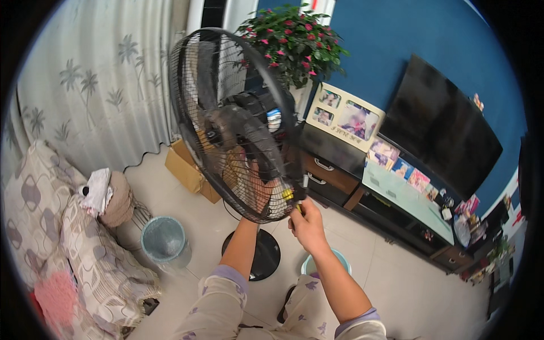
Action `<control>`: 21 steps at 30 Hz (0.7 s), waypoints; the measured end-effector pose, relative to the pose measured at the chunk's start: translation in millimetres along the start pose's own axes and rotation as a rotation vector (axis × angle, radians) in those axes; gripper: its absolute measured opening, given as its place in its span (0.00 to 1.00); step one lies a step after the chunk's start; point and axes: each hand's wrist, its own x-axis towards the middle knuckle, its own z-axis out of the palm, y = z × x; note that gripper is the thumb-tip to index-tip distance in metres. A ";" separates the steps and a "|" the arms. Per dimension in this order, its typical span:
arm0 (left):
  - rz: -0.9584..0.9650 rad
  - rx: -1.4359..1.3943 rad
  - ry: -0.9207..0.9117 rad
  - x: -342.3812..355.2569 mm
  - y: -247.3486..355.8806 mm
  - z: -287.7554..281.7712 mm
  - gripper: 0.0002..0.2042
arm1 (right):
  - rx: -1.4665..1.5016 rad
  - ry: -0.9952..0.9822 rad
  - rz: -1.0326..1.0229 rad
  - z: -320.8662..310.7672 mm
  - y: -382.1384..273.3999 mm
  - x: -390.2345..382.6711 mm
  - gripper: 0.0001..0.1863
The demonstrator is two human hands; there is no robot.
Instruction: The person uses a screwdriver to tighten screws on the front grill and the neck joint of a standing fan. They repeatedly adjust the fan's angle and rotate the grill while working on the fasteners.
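A black standing fan point(207, 130) with a wire grille tilts across the middle of the view, on a round black base point(263, 260). My left hand point(262, 198) is behind the lower grille, partly hidden by the mesh; what its fingers grip is unclear. My right hand point(306, 224) is closed at the lower right edge of the fan's rim, on a small yellow-and-black thing point(288, 194) that I cannot make out clearly.
A patterned sofa point(96, 249) and translucent bin point(164, 238) are left, a cardboard box point(184, 170) behind the fan. A flowering plant point(292, 42) stands at the back. A cabinet point(408, 198) with photo frames runs under the television point(439, 130). A light blue basin point(341, 256) lies beyond my right arm.
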 end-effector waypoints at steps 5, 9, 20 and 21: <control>0.039 0.197 -0.210 2.1 55.1 -15.8 0.31 | 0.225 -0.040 0.033 -15.1 20.3 -9.7 0.23; 0.081 0.415 0.000 -35.9 11.0 -31.0 0.33 | 0.298 0.074 0.039 -9.4 23.7 -27.2 0.16; -1.092 -0.795 -0.133 -198.6 114.9 -73.0 0.16 | 0.291 -0.069 0.312 71.3 157.0 -118.2 0.05; -1.091 -0.753 -0.061 -193.2 116.9 -81.0 0.14 | 0.267 -0.127 0.305 79.1 153.6 -118.0 0.07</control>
